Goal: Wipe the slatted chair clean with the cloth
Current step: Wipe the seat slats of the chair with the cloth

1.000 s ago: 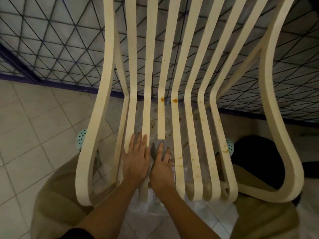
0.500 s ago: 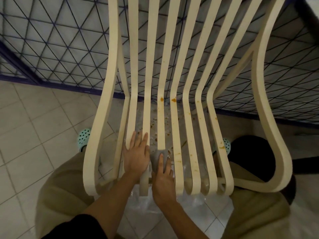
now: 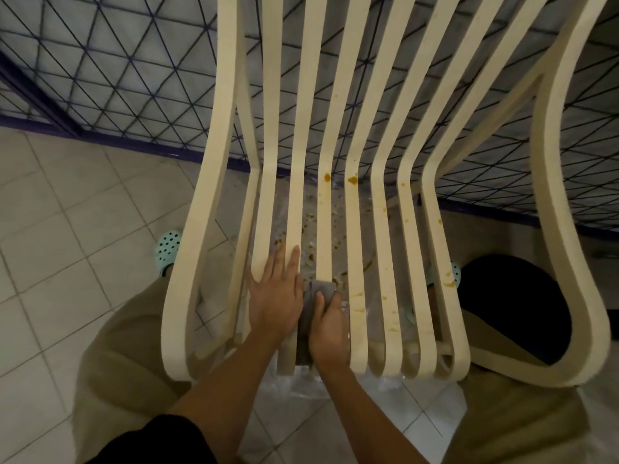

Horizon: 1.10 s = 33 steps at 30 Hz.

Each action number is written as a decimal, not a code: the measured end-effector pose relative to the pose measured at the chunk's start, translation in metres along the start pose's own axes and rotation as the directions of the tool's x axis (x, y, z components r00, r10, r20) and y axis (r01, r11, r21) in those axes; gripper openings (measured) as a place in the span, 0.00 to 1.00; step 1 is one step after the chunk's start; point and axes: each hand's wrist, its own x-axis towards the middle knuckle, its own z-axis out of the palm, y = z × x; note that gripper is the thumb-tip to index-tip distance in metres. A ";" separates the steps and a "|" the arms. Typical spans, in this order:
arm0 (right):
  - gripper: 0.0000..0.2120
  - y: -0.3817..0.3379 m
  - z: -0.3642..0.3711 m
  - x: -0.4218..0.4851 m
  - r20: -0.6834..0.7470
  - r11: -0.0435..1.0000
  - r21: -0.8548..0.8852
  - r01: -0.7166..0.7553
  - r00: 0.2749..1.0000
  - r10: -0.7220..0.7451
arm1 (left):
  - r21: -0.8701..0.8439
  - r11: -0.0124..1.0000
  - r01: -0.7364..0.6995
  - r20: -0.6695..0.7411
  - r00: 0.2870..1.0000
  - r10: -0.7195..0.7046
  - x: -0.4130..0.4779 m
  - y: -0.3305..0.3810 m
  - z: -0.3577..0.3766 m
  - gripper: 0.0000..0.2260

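A cream slatted chair (image 3: 378,209) fills the view, its seat slats running toward me. Orange-brown stains dot the middle and right slats. A grey cloth (image 3: 318,293) is wrapped over the front part of a middle slat. My right hand (image 3: 330,324) presses down on the cloth and grips it around that slat. My left hand (image 3: 276,294) lies flat with fingers spread on the two slats just left of the cloth, touching its edge.
A clear plastic sheet (image 3: 294,383) with brown spots lies on the tiled floor (image 3: 60,229) under the seat. A dark metal lattice fence (image 3: 100,72) stands behind the chair. A black round object (image 3: 509,306) sits under the right armrest. My knees flank the seat.
My right hand has slid the cloth toward the front edge of the slat, baring more of the slat behind it. My left hand stays flat on the neighbouring slats.
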 end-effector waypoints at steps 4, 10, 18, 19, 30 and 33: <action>0.13 -0.002 0.005 0.014 0.023 0.999 0.045 -0.003 1.000 0.002 | 0.055 0.998 -0.012 -0.004 1.000 0.012 -0.001 0.000 0.004 0.27; 0.15 -0.022 0.003 0.054 0.011 0.980 0.197 0.023 1.000 -0.026 | 0.016 1.000 0.000 -0.006 1.000 0.000 0.001 0.003 0.004 0.25; 0.20 -0.058 0.007 0.116 0.003 0.977 0.211 0.028 1.000 -0.030 | -0.004 1.000 0.012 0.015 1.000 -0.012 0.004 0.000 0.007 0.26; 0.20 -0.062 0.006 0.124 -0.002 0.982 0.185 0.032 0.999 -0.032 | -0.023 1.000 0.015 0.005 1.000 -0.015 0.004 0.001 0.006 0.26; 0.18 -0.047 0.011 0.092 -0.007 0.982 0.185 -0.031 0.999 0.032 | 0.098 0.995 -0.003 0.113 0.994 -0.009 0.000 0.008 -0.007 0.28; 0.15 -0.033 0.007 0.064 0.042 0.970 0.237 -0.047 0.998 0.039 | 0.052 0.998 0.029 0.042 0.999 -0.031 0.006 0.003 -0.003 0.25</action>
